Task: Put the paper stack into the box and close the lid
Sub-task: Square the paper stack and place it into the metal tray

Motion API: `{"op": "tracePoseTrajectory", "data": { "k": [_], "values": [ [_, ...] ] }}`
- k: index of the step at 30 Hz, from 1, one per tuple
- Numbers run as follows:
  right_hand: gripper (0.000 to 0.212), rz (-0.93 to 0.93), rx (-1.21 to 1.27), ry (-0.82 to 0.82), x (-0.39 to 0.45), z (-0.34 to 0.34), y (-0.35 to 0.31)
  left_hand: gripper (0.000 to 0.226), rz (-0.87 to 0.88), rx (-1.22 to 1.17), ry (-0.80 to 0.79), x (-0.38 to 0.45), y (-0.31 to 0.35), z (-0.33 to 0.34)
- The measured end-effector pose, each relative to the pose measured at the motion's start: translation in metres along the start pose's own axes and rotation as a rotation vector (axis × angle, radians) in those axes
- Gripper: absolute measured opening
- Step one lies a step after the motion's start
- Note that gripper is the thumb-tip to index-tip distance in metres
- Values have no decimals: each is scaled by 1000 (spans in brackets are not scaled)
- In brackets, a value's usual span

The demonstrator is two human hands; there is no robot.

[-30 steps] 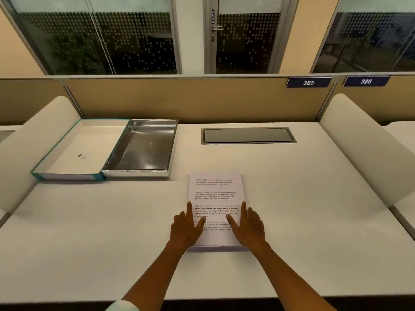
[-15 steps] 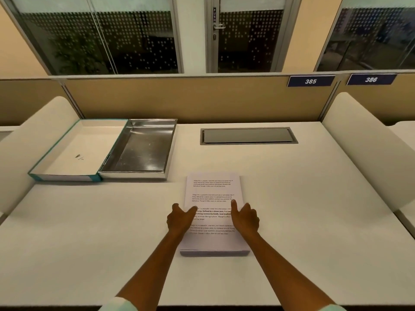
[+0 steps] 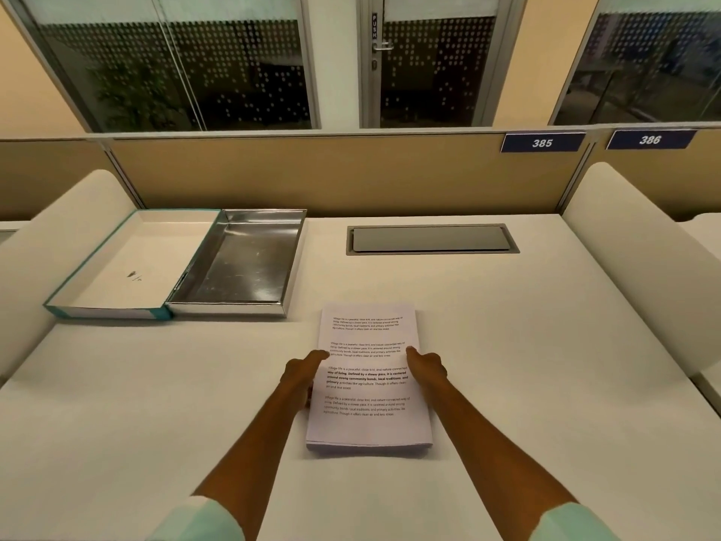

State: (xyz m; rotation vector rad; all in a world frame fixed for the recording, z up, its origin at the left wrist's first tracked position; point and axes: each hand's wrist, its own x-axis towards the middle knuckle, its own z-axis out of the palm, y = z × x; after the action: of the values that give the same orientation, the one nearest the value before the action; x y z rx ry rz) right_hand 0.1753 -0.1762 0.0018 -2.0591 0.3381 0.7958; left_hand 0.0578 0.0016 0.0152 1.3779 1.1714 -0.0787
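Both hands — left hand (image 3: 302,374), right hand (image 3: 427,367) — clamp the paper stack (image 3: 368,380) by its long edges, fingers pinching either side, seemingly to lift it square toward the open box (image 3: 238,263).

Paper stack (image 3: 368,384): printed white sheets, flat, gripped at both long edges. Box (image 3: 245,263): silver tray, empty; hinged teal-edged lid (image 3: 128,267) open flat, both up-left of grip.

The paper stack (image 3: 368,378) lies on the desk (image 3: 546,384), near the front. The left hand (image 3: 302,374) is at its left side, the right hand (image 3: 427,369) at its right. The open box (image 3: 238,263) sits behind and to the left, its lid (image 3: 117,267) lying open on its left side.
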Motion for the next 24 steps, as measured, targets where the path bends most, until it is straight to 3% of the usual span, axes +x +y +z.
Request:
{"op": "tracePoseTrajectory", "data": {
  "k": [9,15,19,24],
  "values": [
    [31,-23,124,22,1,3,0,41,86,174,79,-3,0,8],
    [44,-31,170,15,-1,7,2,49,120,217,31,-3,-5,8],
    [52,-21,240,-13,-3,9,1,61,99,102,-29,0,-4,6],
    [66,-18,305,-85,17,11,12,50,68,20,-66,-2,-5,6]
  ]
}}
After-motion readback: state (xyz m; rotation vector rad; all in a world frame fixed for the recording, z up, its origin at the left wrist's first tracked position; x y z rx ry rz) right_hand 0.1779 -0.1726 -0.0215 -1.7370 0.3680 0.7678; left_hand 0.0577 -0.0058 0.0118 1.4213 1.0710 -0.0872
